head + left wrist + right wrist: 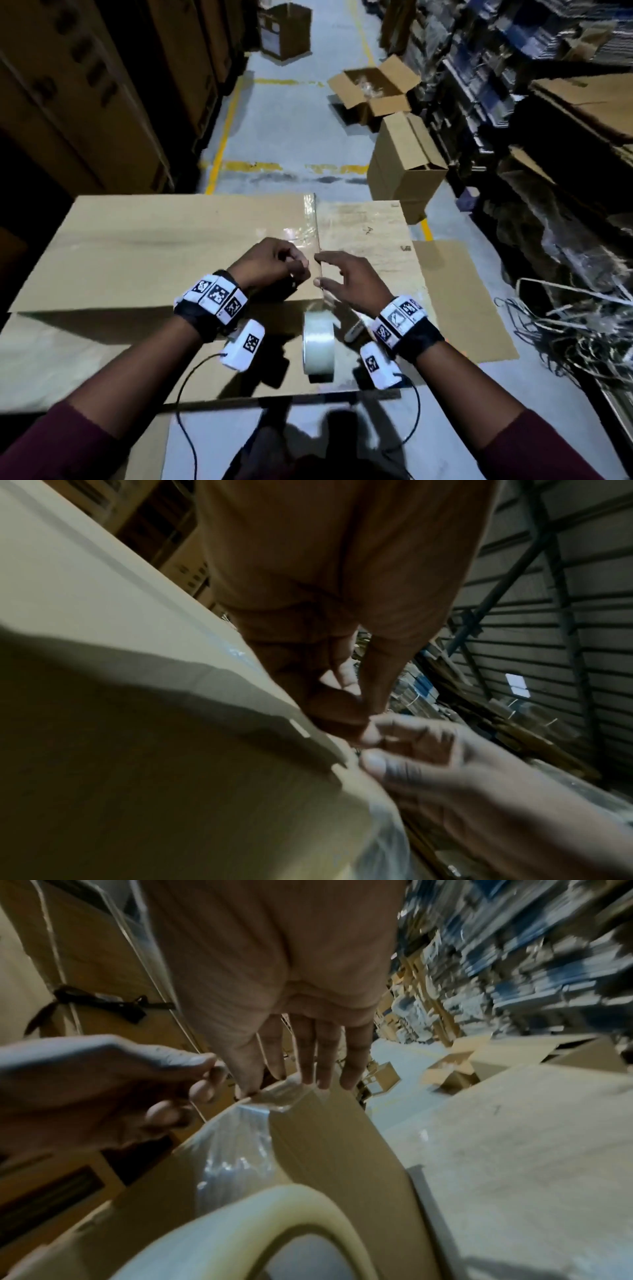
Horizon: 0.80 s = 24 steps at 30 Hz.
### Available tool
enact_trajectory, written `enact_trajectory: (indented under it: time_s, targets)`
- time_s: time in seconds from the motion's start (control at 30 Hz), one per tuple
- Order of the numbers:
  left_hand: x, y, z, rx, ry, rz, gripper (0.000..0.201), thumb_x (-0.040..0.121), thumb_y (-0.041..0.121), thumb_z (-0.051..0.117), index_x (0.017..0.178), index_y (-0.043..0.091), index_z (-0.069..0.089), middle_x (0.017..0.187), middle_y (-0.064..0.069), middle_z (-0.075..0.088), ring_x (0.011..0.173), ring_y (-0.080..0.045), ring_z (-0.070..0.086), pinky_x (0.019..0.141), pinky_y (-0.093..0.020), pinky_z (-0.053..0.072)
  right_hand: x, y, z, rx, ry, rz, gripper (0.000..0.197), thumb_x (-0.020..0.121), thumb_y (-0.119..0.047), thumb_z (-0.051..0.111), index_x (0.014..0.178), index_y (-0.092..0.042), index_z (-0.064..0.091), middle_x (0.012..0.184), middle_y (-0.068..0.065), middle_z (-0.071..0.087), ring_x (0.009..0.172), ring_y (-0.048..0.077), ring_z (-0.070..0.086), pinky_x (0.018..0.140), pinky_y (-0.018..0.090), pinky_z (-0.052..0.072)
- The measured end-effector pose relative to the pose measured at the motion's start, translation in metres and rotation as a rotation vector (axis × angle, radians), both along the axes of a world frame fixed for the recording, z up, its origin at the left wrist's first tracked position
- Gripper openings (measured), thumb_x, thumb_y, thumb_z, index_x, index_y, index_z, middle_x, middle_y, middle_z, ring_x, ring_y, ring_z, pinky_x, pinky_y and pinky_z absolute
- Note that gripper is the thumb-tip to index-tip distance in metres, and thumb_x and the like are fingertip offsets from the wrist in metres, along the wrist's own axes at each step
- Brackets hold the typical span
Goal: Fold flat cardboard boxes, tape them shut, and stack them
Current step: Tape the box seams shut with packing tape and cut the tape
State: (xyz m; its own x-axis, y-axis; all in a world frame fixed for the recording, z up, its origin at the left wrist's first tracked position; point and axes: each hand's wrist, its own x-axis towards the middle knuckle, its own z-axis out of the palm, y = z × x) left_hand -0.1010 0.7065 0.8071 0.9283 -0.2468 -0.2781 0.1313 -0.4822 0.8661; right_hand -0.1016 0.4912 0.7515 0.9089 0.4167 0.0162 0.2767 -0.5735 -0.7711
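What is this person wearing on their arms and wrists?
Both arms have dark maroon sleeves pushed up the forearm. Each wrist carries a black strap with a band of white blocks printed with black square code markers. A small white box, also marked, hangs under each wrist, with a thin black cable trailing back. The hands are bare.

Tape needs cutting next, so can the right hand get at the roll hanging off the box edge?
Probably yes: the tape roll hangs just below the open right hand, with nothing between them.
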Motion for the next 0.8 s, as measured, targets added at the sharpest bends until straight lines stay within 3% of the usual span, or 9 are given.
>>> enact_trajectory:
  time_s: [0.1,0.2,0.3,0.37,0.5,0.6,0.67,0.73,0.8]
  targets:
    - [-0.049,-0.006,-0.016,-0.048,0.109,0.006,0.024,0.094,0.022,0.069,0.089,-0.001,0.069,0.080,-0.017,0.074,0.066,-0.026,0.070,0.065,-0.035,0.058,-0.004,-0.002,-0.014,0.189,0.064,-0.096,0.039,0.083,-0.024,0.084,0.120,-0.023,0.071,0.120,-0.004,0.070,0.110,0.007,0.065,0.097,0.032,0.053]
    - [-0.091,-0.016,-0.047,0.026,0.104,0.142,0.031,0.086,0.039,0.076,0.087,0.009,0.067,0.078,-0.008,0.074,0.071,-0.019,0.069,0.074,-0.040,0.057,-0.011,0.000,-0.025,0.305,0.094,-0.184,0.033,0.081,-0.023,0.085,0.108,-0.020,0.066,0.105,-0.005,0.072,0.098,0.010,0.068,0.088,0.028,0.056]
    - [-0.117,-0.044,-0.070,0.089,0.098,0.355,0.046,0.079,0.048,0.080,0.100,0.013,0.058,0.088,0.002,0.065,0.079,-0.010,0.059,0.074,-0.031,0.049,-0.009,0.002,-0.029,0.356,0.141,-0.226,0.032,0.079,-0.026,0.086,0.099,-0.027,0.061,0.101,-0.003,0.070,0.096,0.015,0.068,0.086,0.033,0.056]
    - [-0.121,-0.063,-0.085,0.010,0.187,0.435,0.056,0.081,0.050,0.077,0.113,0.013,0.049,0.103,-0.001,0.061,0.090,-0.011,0.060,0.076,-0.028,0.049,-0.005,0.001,-0.030,0.338,0.167,-0.245,0.034,0.077,-0.032,0.087,0.097,-0.029,0.059,0.102,-0.002,0.070,0.096,0.017,0.067,0.082,0.035,0.057]
    - [-0.118,-0.088,-0.107,-0.187,0.205,0.633,0.084,0.061,0.073,0.071,0.120,0.024,0.037,0.120,-0.013,0.062,0.105,-0.026,0.065,0.094,-0.047,0.053,-0.002,-0.001,-0.034,0.308,0.202,-0.267,0.039,0.075,-0.041,0.087,0.098,-0.028,0.059,0.105,-0.001,0.069,0.096,0.019,0.067,0.071,0.036,0.056]
    - [-0.109,-0.092,-0.113,-0.070,0.180,0.647,0.056,0.079,0.055,0.072,0.115,0.027,0.039,0.110,-0.004,0.062,0.102,-0.025,0.063,0.092,-0.039,0.051,-0.003,0.000,-0.036,0.309,0.184,-0.276,0.038,0.076,-0.038,0.087,0.098,-0.024,0.059,0.105,0.000,0.068,0.097,0.017,0.066,0.073,0.029,0.053]
    - [-0.102,-0.088,-0.116,-0.052,0.200,0.653,0.036,0.085,0.041,0.074,0.106,0.025,0.050,0.109,-0.005,0.065,0.102,-0.025,0.064,0.091,-0.036,0.052,-0.004,0.001,-0.033,0.302,0.172,-0.281,0.038,0.077,-0.039,0.087,0.098,-0.025,0.059,0.106,-0.001,0.068,0.096,0.014,0.065,0.069,0.025,0.050]
    - [-0.103,-0.083,-0.119,-0.204,0.217,0.639,0.024,0.086,0.029,0.077,0.100,0.020,0.061,0.109,-0.008,0.070,0.096,-0.023,0.067,0.084,-0.030,0.056,-0.005,-0.002,-0.034,0.308,0.190,-0.268,0.039,0.076,-0.045,0.085,0.099,-0.026,0.060,0.107,-0.003,0.068,0.097,0.012,0.065,0.072,0.028,0.053]
    - [-0.108,-0.081,-0.116,-0.325,0.247,0.570,0.021,0.088,0.021,0.075,0.107,0.014,0.067,0.108,-0.008,0.071,0.093,-0.021,0.066,0.074,-0.023,0.054,-0.006,-0.016,-0.048,0.321,0.248,-0.351,0.039,0.076,-0.055,0.080,0.097,-0.026,0.062,0.105,-0.003,0.070,0.097,0.014,0.067,0.080,0.039,0.058]
